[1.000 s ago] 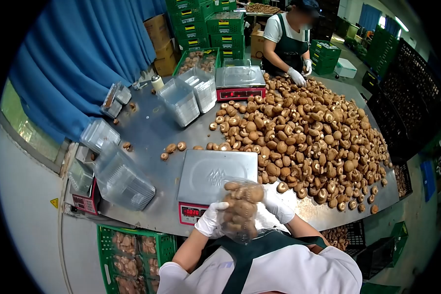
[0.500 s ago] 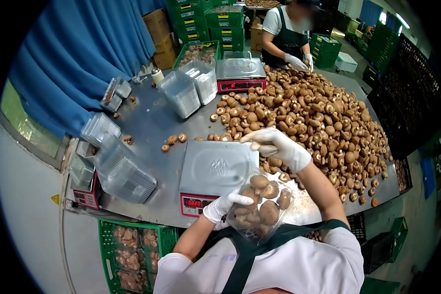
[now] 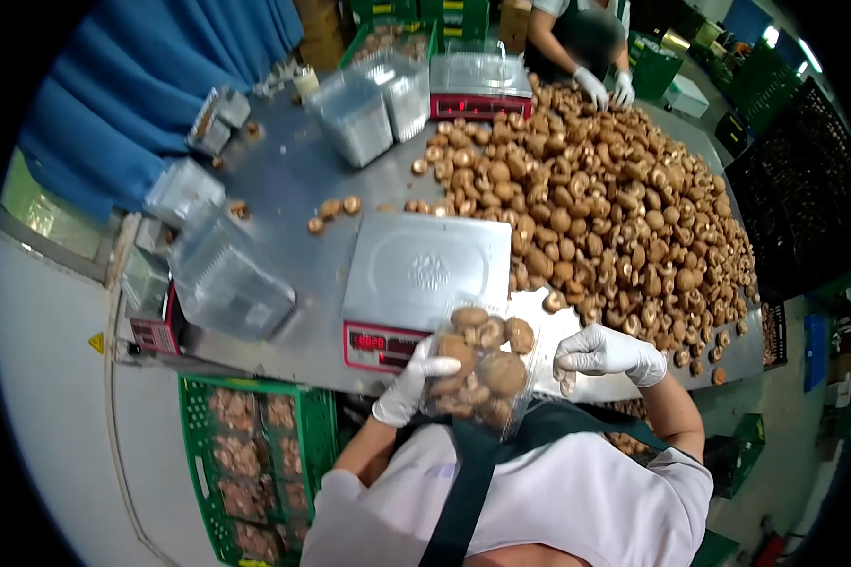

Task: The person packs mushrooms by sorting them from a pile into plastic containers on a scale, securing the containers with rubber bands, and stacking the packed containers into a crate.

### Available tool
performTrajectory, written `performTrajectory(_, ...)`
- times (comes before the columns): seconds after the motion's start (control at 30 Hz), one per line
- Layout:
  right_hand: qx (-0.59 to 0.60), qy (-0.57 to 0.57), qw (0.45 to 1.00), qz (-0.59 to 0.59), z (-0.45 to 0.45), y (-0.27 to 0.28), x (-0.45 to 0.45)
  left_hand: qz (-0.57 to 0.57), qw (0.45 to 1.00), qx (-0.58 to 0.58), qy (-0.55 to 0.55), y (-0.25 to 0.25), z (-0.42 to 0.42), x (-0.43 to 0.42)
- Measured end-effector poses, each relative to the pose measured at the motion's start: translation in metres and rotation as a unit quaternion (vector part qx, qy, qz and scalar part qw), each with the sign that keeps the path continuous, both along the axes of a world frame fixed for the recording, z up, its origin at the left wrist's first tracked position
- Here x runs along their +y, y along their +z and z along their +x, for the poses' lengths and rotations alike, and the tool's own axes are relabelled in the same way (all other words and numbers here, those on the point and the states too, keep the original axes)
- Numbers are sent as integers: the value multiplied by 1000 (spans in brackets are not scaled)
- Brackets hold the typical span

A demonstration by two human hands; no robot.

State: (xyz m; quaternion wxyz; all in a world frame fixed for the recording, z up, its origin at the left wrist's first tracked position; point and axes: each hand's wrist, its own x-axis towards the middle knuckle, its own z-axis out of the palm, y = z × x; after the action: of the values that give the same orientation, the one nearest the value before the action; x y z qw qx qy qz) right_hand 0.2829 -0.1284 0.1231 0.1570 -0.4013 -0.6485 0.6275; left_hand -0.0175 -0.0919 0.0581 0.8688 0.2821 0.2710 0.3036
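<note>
My left hand, in a white glove, grips the left side of a clear plastic box of brown mushrooms in front of my chest. Several mushrooms show through the plastic. Just right of the box is my gloved right hand, its fingers curled and pressed together; what they hold, if anything, is too small to make out. Beyond the box lies a scale with a bare metal plate and a lit red display. A large heap of mushrooms spreads behind and right of the scale.
Stacked clear boxes stand at the left, more boxes farther back. A second scale is at the back. A co-worker's gloved hands touch the heap's far edge. A green crate of packed mushrooms sits below the table at left.
My right hand left the box, reached over the scale's right edge, then came back beside the box with its fingers closed. The view has tilted downward.
</note>
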Motion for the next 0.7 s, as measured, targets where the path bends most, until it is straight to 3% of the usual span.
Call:
performTrajectory(0.03,-33,-1,990,-138,4,4,-6,15,1000,7,14,1,1,0)
performTrajectory(0.17,41,-146,967,-203,6,-15,-44,70,997,23,13,3,-1,-4)
performTrajectory(0.23,18,-165,986,-2,-7,7,-50,17,1000,13,-22,-1,1,-5)
performTrajectory(0.27,-48,-161,984,64,-9,22,-50,8,999,25,-33,-1,3,-6)
performTrajectory(0.3,-43,-153,956,246,-15,21,-50,3,998,37,-44,0,6,-7)
performTrajectory(0.37,3,-91,943,321,-22,39,-43,18,998,32,-44,7,11,-6)
performTrajectory(0.47,-25,-40,905,422,-42,51,-32,48,996,47,-56,13,6,-6)
performTrajectory(0.57,-3,-40,901,431,-58,48,-22,57,996,70,4,16,1,-19)
performTrajectory(0.67,-52,-226,872,432,-62,24,-7,32,996,48,64,8,-11,-32)
performTrajectory(0.7,-1,-298,896,329,-72,28,-6,22,994,51,91,-4,-17,-36)
